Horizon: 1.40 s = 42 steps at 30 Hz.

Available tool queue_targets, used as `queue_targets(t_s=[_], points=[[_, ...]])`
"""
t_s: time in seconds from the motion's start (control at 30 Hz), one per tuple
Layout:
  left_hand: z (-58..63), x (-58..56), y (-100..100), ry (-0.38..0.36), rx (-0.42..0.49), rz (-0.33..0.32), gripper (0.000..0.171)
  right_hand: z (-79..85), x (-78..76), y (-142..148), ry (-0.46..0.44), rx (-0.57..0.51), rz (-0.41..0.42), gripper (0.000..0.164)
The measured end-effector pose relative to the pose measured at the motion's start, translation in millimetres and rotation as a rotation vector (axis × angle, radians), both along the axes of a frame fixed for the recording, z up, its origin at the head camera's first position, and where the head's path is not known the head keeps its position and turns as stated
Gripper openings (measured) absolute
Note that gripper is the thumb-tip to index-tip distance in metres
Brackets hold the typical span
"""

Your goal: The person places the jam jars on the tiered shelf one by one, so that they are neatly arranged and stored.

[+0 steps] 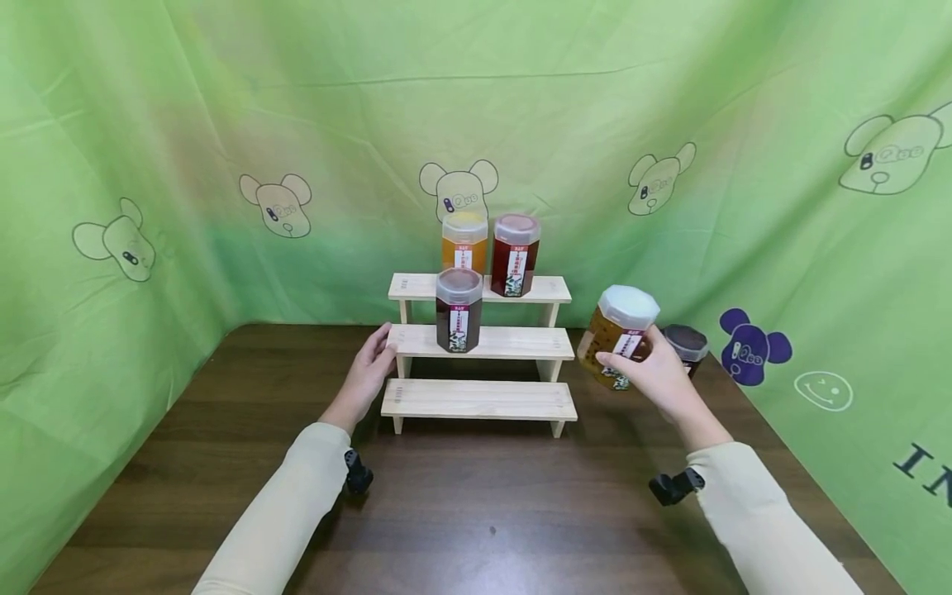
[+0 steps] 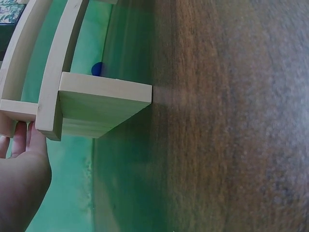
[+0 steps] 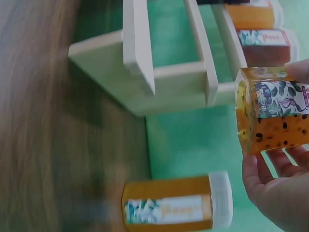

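My right hand grips a passion fruit jam jar, amber with dark seeds and a white lid, tilted in the air right of a three-step wooden rack. Thumb and fingers lie on opposite sides of this jar in the right wrist view. My left hand holds the left end of the middle step, thumb at its front edge. On that step stands a dark purple jar. An orange jar and a red jar stand side by side on the top step.
A jar with a dark lid stands on the brown table, partly behind my right hand. In the right wrist view, an amber jar with a whitish lid is on the table near the rack. Green printed cloth surrounds the table.
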<state>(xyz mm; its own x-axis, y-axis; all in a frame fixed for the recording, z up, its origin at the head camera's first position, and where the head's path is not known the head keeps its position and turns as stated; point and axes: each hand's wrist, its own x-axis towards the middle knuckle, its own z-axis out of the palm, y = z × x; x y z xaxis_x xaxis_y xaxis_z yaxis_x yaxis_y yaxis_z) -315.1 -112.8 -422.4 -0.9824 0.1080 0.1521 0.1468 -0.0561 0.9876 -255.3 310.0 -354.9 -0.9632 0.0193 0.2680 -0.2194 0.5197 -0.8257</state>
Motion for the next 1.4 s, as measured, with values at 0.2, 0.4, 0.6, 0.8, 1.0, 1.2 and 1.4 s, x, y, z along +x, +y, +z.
queue_targets(t_s=[0.2,0.4,0.6,0.8,1.0,1.2,1.4], points=[[0.0,-0.6,0.7,0.001,-0.003,0.004,0.054,3.7,-9.4,-25.3,-0.015,-0.019,0.033,0.075],[1.1,-0.3,0.8,0.008,-0.033,0.005,0.054,7.2,-20.7,-47.9,-0.005,-0.088,0.095,0.075],[1.4,0.6,0.1,0.0,-0.045,0.006,0.054,5.3,-30.3,-68.8,-0.012,-0.135,0.101,0.074],[1.2,1.0,-0.5,-0.006,-0.036,0.001,0.055,3.4,-34.6,-86.6,-0.031,-0.143,0.097,0.078],[2.7,1.6,-0.4,-0.007,-0.041,0.004,0.054,1.8,-39.0,-98.7,-0.043,-0.134,0.088,0.076],[4.9,1.8,0.3,-0.008,-0.034,0.008,0.054,1.9,-42.3,-106.4,-0.056,-0.113,0.084,0.074],[3.6,2.5,0.1,-0.007,-0.028,0.008,0.054,-1.2,-44.9,-109.1,-0.073,-0.11,0.089,0.078]])
